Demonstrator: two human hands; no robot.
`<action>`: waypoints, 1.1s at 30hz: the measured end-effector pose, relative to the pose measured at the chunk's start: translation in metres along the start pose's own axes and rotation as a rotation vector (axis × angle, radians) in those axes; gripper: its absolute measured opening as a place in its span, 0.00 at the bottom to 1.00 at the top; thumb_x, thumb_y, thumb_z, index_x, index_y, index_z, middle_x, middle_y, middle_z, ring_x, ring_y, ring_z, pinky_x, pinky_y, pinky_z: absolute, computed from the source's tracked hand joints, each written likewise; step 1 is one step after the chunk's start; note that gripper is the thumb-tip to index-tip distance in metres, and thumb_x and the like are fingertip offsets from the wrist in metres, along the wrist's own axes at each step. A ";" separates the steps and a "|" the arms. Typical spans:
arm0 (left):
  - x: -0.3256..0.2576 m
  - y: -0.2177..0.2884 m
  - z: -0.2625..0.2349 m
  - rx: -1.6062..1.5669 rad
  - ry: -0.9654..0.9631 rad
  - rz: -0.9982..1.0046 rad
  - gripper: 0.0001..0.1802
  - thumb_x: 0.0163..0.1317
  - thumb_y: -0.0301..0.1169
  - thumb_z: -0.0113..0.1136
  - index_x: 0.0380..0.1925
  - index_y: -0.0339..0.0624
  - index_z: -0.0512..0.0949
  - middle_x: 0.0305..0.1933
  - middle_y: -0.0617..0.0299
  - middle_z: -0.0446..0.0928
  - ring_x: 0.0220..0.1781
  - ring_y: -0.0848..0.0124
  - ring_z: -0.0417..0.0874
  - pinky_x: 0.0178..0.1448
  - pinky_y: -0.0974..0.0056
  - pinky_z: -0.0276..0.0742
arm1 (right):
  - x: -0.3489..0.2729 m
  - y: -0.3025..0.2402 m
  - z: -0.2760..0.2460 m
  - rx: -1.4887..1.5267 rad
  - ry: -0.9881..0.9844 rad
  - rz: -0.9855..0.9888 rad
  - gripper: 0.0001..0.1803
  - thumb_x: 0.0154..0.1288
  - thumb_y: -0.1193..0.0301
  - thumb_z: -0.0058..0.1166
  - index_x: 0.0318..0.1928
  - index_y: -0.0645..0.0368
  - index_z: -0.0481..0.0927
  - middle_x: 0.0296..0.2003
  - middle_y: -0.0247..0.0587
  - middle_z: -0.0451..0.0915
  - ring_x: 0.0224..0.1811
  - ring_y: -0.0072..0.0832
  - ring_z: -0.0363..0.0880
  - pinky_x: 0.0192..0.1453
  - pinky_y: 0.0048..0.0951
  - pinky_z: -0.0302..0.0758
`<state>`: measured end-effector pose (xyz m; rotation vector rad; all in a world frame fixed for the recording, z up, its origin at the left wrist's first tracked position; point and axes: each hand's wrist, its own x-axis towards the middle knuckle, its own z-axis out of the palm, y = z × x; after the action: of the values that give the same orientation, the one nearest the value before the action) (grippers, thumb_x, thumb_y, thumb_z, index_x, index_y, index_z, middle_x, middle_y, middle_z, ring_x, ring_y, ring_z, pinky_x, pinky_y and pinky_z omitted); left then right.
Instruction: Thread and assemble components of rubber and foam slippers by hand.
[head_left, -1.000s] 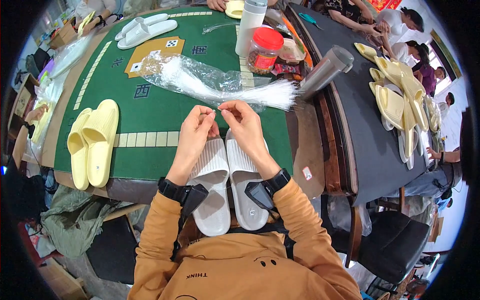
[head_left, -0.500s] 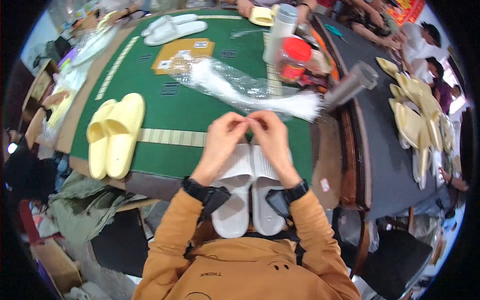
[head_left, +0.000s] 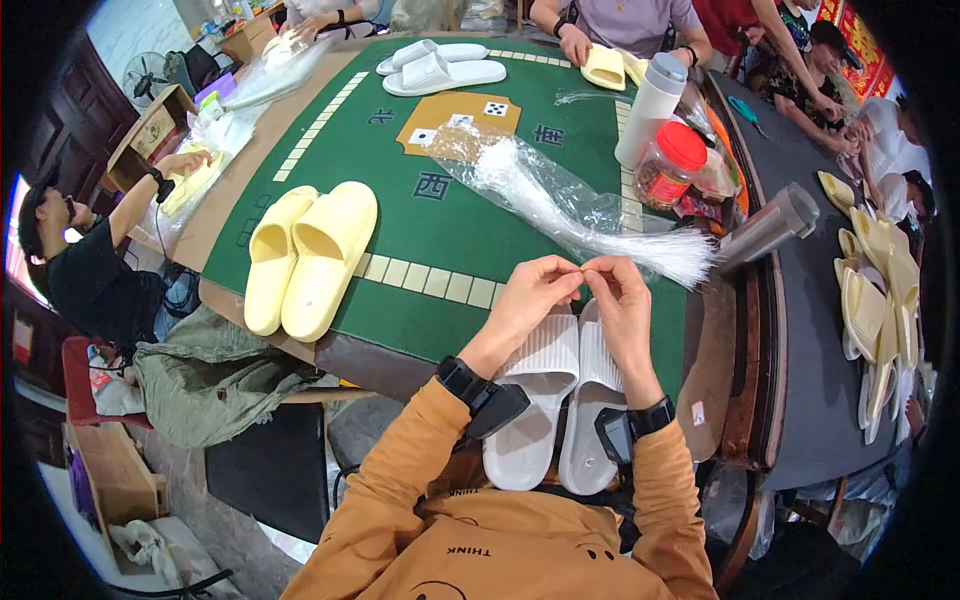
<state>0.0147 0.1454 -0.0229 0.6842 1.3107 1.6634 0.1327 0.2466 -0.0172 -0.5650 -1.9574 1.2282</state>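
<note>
A pair of white slide slippers (head_left: 528, 415) lies at the table's near edge, below my hands and close to my body. Over the toe ends, my left hand (head_left: 537, 305) and my right hand (head_left: 622, 312) meet fingertip to fingertip. Each pinches with thumb and forefinger; whatever sits between them is too small to make out. Just beyond, a clear plastic bag (head_left: 545, 205) holds a bundle of thin white strands (head_left: 668, 250) that fan out of its right end. A pale yellow pair of slippers (head_left: 328, 265) rests to the left.
Another white pair (head_left: 445, 75) sits at the far side of the green tabletop (head_left: 335, 150). A grey bottle (head_left: 650, 110), a red-lidded jar (head_left: 672, 165) and a clear tumbler (head_left: 770, 230) stand right. More yellow slippers (head_left: 880, 280) pile on the dark side table. Several people work around.
The whole view has swung, so the table and my hands appear farther right and sharper. My fingertips stay pinched together above the white slippers.
</note>
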 end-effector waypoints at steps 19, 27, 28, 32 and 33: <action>0.002 0.000 -0.002 0.063 0.078 0.091 0.06 0.70 0.30 0.60 0.39 0.39 0.79 0.32 0.68 0.78 0.33 0.81 0.75 0.39 0.74 0.71 | -0.003 -0.007 0.002 -0.053 0.074 -0.015 0.04 0.64 0.77 0.59 0.39 0.65 0.81 0.34 0.41 0.79 0.30 0.26 0.78 0.35 0.27 0.75; 0.003 -0.002 -0.003 0.089 0.053 0.092 0.05 0.70 0.30 0.60 0.38 0.39 0.79 0.30 0.68 0.78 0.32 0.80 0.75 0.39 0.74 0.70 | -0.004 -0.002 0.003 -0.046 0.083 -0.029 0.04 0.64 0.77 0.59 0.38 0.65 0.81 0.33 0.42 0.78 0.28 0.27 0.77 0.34 0.28 0.74; 0.003 -0.002 -0.003 0.077 0.041 0.089 0.05 0.70 0.30 0.60 0.38 0.39 0.79 0.30 0.68 0.77 0.32 0.80 0.75 0.39 0.74 0.70 | -0.004 -0.003 0.003 -0.046 0.080 -0.030 0.04 0.64 0.77 0.59 0.38 0.64 0.81 0.32 0.42 0.78 0.28 0.27 0.77 0.34 0.29 0.74; 0.002 0.001 -0.003 0.076 0.029 0.096 0.05 0.69 0.29 0.60 0.37 0.38 0.79 0.31 0.67 0.78 0.32 0.80 0.75 0.38 0.74 0.71 | -0.003 -0.002 0.002 -0.061 0.067 -0.002 0.04 0.64 0.77 0.59 0.38 0.64 0.81 0.33 0.42 0.78 0.29 0.28 0.77 0.34 0.29 0.74; 0.002 0.000 -0.002 0.077 0.027 0.095 0.05 0.69 0.29 0.60 0.37 0.38 0.79 0.31 0.67 0.78 0.32 0.80 0.75 0.38 0.74 0.71 | -0.003 -0.002 0.002 -0.058 0.066 -0.022 0.04 0.64 0.77 0.59 0.38 0.64 0.81 0.33 0.42 0.78 0.29 0.29 0.77 0.34 0.29 0.74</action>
<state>0.0117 0.1461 -0.0235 0.7832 1.3856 1.7102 0.1330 0.2426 -0.0173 -0.6047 -1.9438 1.1289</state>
